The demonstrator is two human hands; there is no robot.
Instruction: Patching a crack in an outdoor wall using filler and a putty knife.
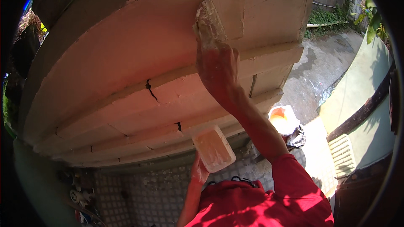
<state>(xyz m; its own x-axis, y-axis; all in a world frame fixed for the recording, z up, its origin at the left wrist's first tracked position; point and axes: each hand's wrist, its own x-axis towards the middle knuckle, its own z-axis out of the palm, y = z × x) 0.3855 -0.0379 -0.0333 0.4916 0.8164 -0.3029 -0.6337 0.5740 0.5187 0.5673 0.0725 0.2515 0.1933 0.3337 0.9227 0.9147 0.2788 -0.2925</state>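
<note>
My right hand is closed round the handle of a putty knife smeared with pale filler. The knife's blade lies against the broad curved wall face, just left of a rectangular patch of filler. Lower down, my left hand grips the side of a shallow rectangular plastic tub, tilted, with pale paste coating its inside. Stepped ledges run along the wall below the knife. Dark cracks break the ledges in several places.
On the right, a white bucket stands beside a crumpled dark plastic bag. Farther right are a slatted pale panel and a dark beam. Tiled floor lies below; clutter sits at lower left.
</note>
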